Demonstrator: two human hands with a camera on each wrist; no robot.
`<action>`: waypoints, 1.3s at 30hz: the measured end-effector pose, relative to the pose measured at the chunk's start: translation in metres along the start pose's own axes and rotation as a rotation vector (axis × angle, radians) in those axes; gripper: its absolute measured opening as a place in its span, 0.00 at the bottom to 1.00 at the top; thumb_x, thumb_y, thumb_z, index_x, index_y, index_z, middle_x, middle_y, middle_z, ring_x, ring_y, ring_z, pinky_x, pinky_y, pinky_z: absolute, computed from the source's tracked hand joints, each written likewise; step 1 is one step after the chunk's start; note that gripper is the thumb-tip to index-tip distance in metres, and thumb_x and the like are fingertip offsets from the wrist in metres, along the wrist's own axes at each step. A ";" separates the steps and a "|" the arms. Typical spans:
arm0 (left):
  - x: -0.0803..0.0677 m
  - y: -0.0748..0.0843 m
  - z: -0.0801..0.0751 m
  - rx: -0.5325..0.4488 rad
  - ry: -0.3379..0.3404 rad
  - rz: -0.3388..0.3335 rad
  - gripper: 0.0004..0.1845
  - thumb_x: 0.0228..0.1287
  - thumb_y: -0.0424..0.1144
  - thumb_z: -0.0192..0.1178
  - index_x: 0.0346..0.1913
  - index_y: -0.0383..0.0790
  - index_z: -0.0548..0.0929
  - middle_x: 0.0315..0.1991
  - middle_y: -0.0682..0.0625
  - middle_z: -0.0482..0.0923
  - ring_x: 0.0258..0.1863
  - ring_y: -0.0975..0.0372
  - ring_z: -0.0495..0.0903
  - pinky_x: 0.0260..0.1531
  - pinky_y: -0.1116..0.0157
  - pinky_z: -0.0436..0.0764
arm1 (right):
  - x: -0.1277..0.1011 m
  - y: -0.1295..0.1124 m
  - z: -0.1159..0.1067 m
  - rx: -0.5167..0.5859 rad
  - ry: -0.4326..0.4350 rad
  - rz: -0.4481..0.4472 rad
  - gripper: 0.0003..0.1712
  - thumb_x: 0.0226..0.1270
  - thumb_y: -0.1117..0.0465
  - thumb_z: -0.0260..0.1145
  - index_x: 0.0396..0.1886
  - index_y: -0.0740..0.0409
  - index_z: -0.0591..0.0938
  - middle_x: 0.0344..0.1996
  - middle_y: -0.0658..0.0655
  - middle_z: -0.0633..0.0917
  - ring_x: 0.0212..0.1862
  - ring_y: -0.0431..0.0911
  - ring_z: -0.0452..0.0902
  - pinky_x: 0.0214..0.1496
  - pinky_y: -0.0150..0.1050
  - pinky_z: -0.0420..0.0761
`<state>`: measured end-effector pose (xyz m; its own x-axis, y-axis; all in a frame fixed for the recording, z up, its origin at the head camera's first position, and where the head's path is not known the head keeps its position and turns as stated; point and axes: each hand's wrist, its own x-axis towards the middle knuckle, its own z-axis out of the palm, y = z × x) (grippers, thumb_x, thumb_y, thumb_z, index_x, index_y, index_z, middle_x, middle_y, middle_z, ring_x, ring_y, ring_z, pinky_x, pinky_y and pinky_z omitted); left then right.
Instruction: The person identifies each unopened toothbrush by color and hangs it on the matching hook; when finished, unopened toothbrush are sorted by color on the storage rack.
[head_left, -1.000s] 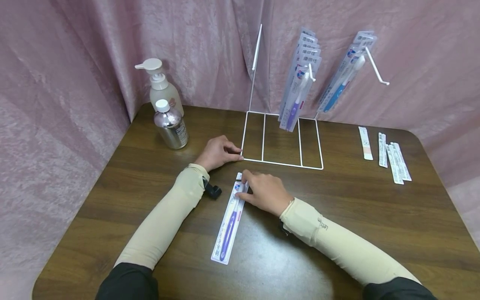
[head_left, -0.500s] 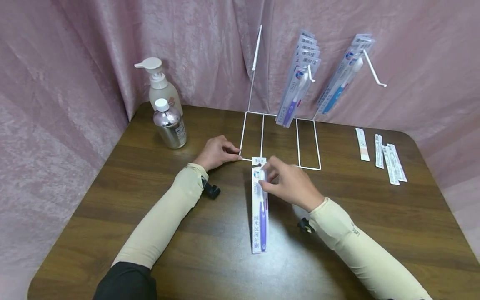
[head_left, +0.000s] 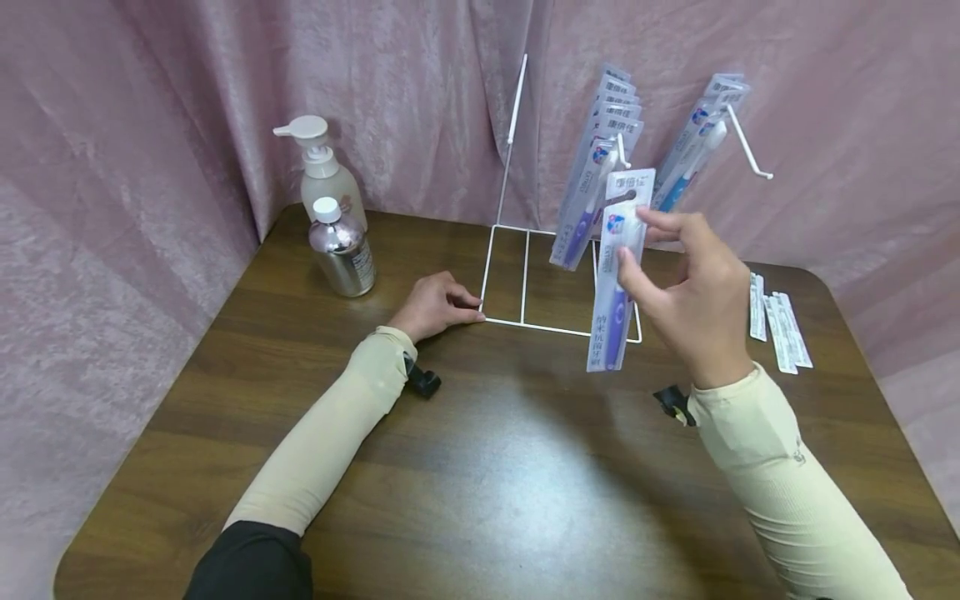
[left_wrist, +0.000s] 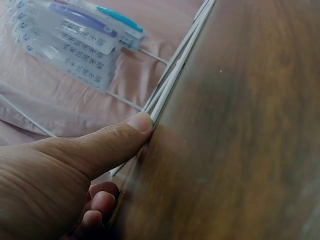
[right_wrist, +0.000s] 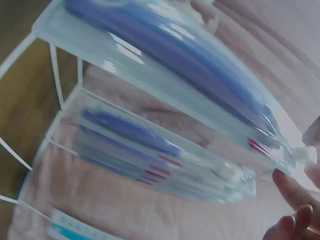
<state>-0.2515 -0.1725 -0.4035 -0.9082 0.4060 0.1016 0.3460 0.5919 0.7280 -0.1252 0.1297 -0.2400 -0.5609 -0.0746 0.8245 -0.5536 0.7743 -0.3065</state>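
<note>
In the head view my right hand point(head_left: 697, 292) pinches a packaged purple toothbrush point(head_left: 617, 312) by the card's edges, thumb on one side and fingers on the other. The pack hangs upright above the table, its slotted top just below the tip of the middle hook point(head_left: 621, 152). On that hook hang several packaged purple toothbrushes point(head_left: 581, 212). My left hand point(head_left: 437, 307) pinches the front left corner of the white wire rack point(head_left: 525, 324); in the left wrist view the thumb point(left_wrist: 139, 122) lies on the wire. Close up in the right wrist view is the held toothbrush point(right_wrist: 175, 65).
Packaged blue toothbrushes point(head_left: 678, 187) hang on the right hook point(head_left: 748, 146); the left hook point(head_left: 517, 100) is bare. A pump bottle point(head_left: 330, 179) and a silver bottle point(head_left: 343, 258) stand at back left. Thin white packets point(head_left: 783, 329) lie at right. A pink curtain point(head_left: 405, 108) hangs behind.
My right hand has lifted the packaged purple toothbrush off the table, carrying it up and to the right to the middle hook. The left hand has stayed at the rack's corner.
</note>
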 end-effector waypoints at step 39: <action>0.002 0.003 0.001 0.004 -0.009 -0.003 0.14 0.58 0.49 0.82 0.45 0.50 0.96 0.37 0.51 0.79 0.37 0.57 0.74 0.41 0.60 0.73 | 0.036 0.025 0.048 -0.038 0.045 0.217 0.22 0.68 0.53 0.77 0.57 0.56 0.83 0.45 0.55 0.93 0.25 0.52 0.70 0.32 0.43 0.62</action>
<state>-0.2518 -0.1691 -0.4023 -0.9071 0.4105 0.0927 0.3439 0.5961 0.7256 -0.1892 0.1162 -0.2410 -0.6359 0.1240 0.7617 -0.3989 0.7921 -0.4620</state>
